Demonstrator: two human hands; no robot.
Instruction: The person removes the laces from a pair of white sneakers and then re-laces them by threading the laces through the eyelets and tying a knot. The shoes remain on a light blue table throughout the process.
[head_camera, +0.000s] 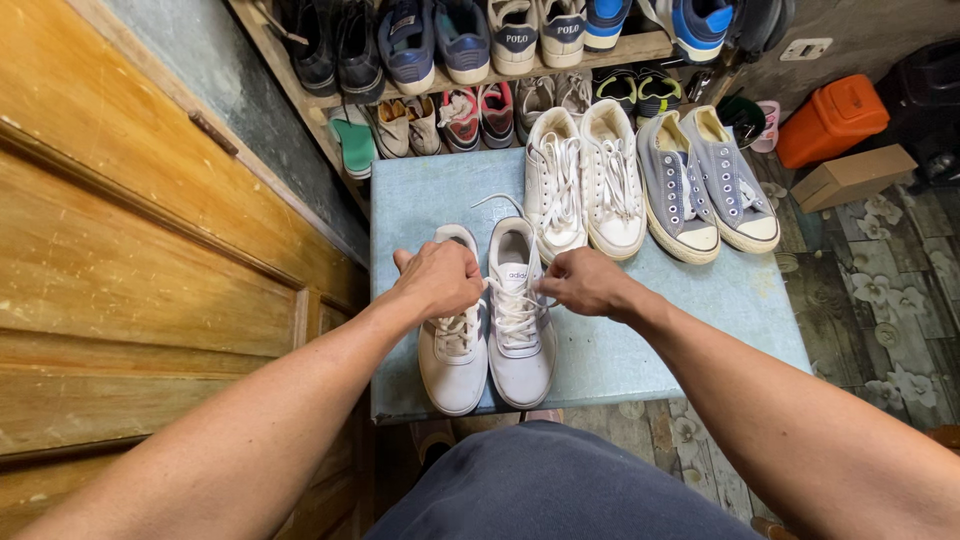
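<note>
Over the near pair of white sneakers (487, 330), both hands pinch lace ends: left hand (440, 277) closed on a lace above the left shoe, right hand (585, 282) closed on the right shoe's lace (515, 310), pulled sideways, probably for tension. Pair sits toes toward the person at the blue table (700, 310) edge, within easy reach. Beyond: second white pair (585, 180), grey pair (705, 180), shoe rack (480, 60).

white lace-up pair (585, 180), grey canvas pair (705, 185), shoe rack (480, 50), orange container (830, 120), cardboard box (852, 177)
</note>
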